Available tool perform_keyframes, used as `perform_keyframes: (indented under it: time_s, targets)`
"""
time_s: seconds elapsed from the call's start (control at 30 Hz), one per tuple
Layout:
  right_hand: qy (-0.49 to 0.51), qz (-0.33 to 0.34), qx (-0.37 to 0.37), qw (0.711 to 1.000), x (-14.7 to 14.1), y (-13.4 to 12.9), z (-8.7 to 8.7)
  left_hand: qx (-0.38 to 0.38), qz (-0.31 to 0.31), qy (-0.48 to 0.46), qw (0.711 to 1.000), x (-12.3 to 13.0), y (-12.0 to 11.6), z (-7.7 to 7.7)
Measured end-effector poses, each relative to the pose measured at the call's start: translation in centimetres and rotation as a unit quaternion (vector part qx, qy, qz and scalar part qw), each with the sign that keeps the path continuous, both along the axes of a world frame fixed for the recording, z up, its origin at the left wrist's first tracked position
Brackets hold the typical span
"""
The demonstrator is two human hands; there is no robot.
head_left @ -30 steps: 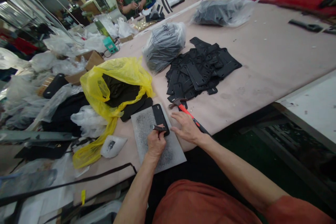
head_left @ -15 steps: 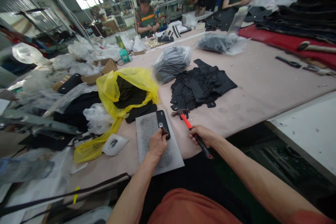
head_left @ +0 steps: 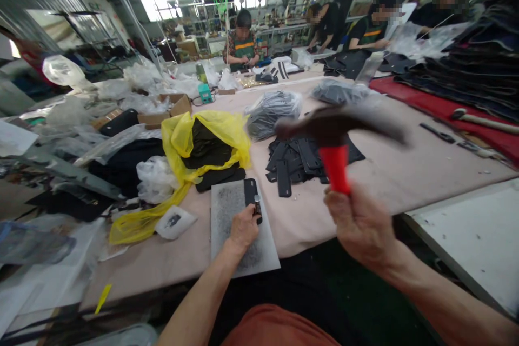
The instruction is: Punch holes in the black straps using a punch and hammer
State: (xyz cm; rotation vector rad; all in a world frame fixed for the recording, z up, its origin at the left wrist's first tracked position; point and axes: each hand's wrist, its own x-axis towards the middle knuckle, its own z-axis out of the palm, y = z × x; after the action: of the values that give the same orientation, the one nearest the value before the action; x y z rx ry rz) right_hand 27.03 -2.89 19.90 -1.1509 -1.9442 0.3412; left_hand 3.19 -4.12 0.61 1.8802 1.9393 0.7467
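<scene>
My left hand (head_left: 244, 227) is closed around a short metal punch (head_left: 257, 205), which stands on a black strip (head_left: 250, 190). Under the strip lies a grey speckled board (head_left: 227, 227) near the table's front edge. Raised high on the right, my right hand (head_left: 363, 221) grips the red handle of a hammer (head_left: 334, 165); its dark head is blurred by motion. Behind the hammer, a pile of black pieces (head_left: 290, 159) is partly hidden.
A yellow bag (head_left: 174, 138) with dark pieces sits left of the pile. Plastic-wrapped bundles (head_left: 273, 111) lie behind it. Another hammer (head_left: 486, 121) rests on red cloth at the right. Several people work across the table.
My right hand has lifted the hammer up and to the right, closer to the camera. My left hand keeps hold of the punch on the strip. The view has tilted upward.
</scene>
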Motion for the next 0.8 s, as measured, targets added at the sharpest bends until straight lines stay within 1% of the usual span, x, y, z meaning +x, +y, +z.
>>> perform_keyframes:
  time_s: [0.03,0.07,0.1,0.13,0.17,0.2,0.27,0.3,0.33,0.37,0.4,0.47,0.5,0.53,0.6,0.63,0.67,0.7,0.73,0.77,0.8]
  targets:
    - [-0.08,0.029,-0.005,0.996,0.1,-0.2,-1.0,-0.002,0.001,0.001,1.0,0.0,0.0,0.0]
    - [-0.155,0.053,-0.019,0.986,0.2,-0.3,-1.8,-0.004,0.002,0.002,1.0,0.0,0.0,0.0]
    - [-0.212,0.068,-0.036,0.974,0.3,-0.3,-2.2,-0.006,0.002,0.004,1.0,0.0,0.0,0.0]
    - [-0.243,0.07,-0.046,0.966,0.4,-0.2,-2.3,-0.009,0.002,0.007,1.0,0.0,0.0,0.0]
    - [-0.245,0.062,-0.048,0.966,0.4,-0.1,-2.1,-0.012,0.005,0.01,1.0,0.1,0.0,0.0]
    - [-0.219,0.047,-0.043,0.974,0.4,-0.1,-1.7,-0.012,0.007,0.012,1.0,0.1,0.0,0.0]
    - [-0.123,-0.002,-0.021,0.992,0.2,-0.2,-1.1,-0.009,0.01,0.015,1.0,0.1,0.0,0.0]
    - [-0.089,-0.011,-0.015,0.996,0.2,-0.3,-1.1,-0.008,0.012,0.016,1.0,0.1,0.0,0.0]
    - [-0.083,-0.011,-0.018,0.996,0.2,-0.4,-1.3,-0.007,0.012,0.016,1.0,0.1,0.0,-0.1]
    - [-0.107,-0.003,-0.031,0.994,0.3,-0.4,-1.5,-0.006,0.011,0.015,1.0,0.0,0.0,-0.1]
    - [-0.153,0.014,-0.055,0.987,0.4,-0.4,-1.8,-0.007,0.01,0.013,1.0,0.0,-0.1,-0.2]
    - [-0.236,0.041,-0.106,0.965,0.9,-0.2,-1.9,-0.007,0.007,0.009,1.0,0.0,-0.1,-0.3]
    - [-0.24,0.038,-0.118,0.963,1.0,-0.1,-1.7,-0.007,0.007,0.008,1.0,-0.1,-0.1,-0.3]
    - [-0.21,0.026,-0.113,0.971,1.0,0.0,-1.3,-0.008,0.007,0.007,1.0,-0.1,0.0,-0.3]
    - [-0.084,-0.032,-0.071,0.993,0.7,0.0,-0.5,-0.01,0.008,0.008,1.0,0.0,0.0,-0.2]
    - [-0.022,-0.061,-0.047,0.997,0.5,-0.2,-0.3,-0.011,0.009,0.01,1.0,0.0,0.0,-0.1]
    - [0.008,-0.067,-0.035,0.997,0.2,-0.3,-0.4,-0.012,0.009,0.01,1.0,0.0,0.0,0.0]
    - [0.0,-0.056,-0.035,0.998,0.1,-0.5,-0.8,-0.012,0.006,0.009,1.0,0.0,0.0,0.0]
    - [-0.043,-0.026,-0.05,0.997,0.0,-0.6,-1.3,-0.013,0.003,0.009,1.0,0.0,0.0,0.0]
    - [-0.109,0.012,-0.079,0.991,0.1,-0.7,-2.0,-0.013,-0.001,0.009,1.0,0.0,0.0,0.0]
    - [-0.176,0.044,-0.113,0.977,0.4,-0.6,-2.7,-0.013,-0.003,0.009,1.0,0.0,0.0,-0.1]
